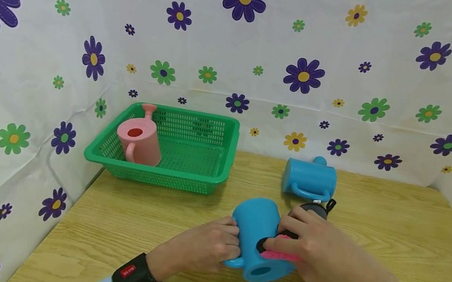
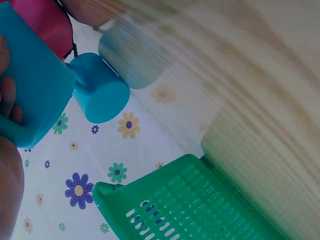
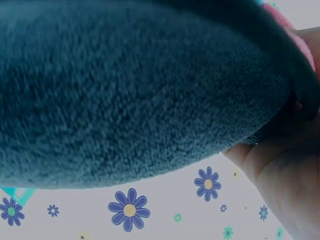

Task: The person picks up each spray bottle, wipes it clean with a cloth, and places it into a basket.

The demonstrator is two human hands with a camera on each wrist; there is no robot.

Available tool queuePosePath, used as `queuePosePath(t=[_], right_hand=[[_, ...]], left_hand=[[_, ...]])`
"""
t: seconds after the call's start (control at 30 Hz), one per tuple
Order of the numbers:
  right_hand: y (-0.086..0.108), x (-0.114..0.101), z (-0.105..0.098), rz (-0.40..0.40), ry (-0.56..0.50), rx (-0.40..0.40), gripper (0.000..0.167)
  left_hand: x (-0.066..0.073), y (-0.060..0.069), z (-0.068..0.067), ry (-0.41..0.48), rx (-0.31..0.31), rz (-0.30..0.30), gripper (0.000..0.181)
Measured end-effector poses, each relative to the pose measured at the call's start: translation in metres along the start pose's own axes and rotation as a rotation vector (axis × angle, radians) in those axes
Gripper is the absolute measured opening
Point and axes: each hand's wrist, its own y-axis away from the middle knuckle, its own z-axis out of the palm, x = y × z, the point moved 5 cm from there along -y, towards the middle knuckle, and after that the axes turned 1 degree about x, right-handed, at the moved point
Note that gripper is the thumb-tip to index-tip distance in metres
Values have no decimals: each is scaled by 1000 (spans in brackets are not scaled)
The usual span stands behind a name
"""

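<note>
A light-blue watering can (image 1: 256, 221) is tilted with its opening toward the camera. My left hand (image 1: 212, 246) curls round its handle at the left side; in the left wrist view fingers wrap the handle of the can (image 2: 37, 80). My right hand (image 1: 319, 248) grips a fuzzy pink and dark cloth-like item (image 1: 281, 255) and presses it on the can's right side. A black loop sticks out behind that hand. In the right wrist view the item's dark plush side (image 3: 135, 95) fills most of the picture, partly hiding the hand (image 3: 290, 170).
A second blue watering can (image 1: 311, 178) lies on its side at the back of the wooden table (image 1: 390, 229). At the back left, a green basket (image 1: 161, 177) holds a pink watering can (image 1: 146, 142). A flower-patterned sheet (image 1: 223, 31) hangs behind.
</note>
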Motion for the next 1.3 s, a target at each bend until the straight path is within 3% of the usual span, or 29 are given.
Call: queuePosePath(t=[0.17,0.4,0.67,0.93,1.1,1.3], right_hand=[[3,-8,-2,-14,-27,-17,49],[1,-1,-3,-37,7,65,47],[4,37,6,83,-59,82,54],[11,59,12,168,1,128,52],[14,62,14,191,-6,133,51],[13,56,11,182,11,132,53]], left_hand=[[-1,3,1,-36,-23,3,40],[0,5,1,-74,-47,24,37],[4,2,-1,-55,-19,42,34],[7,3,2,-65,-29,55,31],[6,4,5,-8,-50,-5,25],[4,4,5,3,-66,-61,46]])
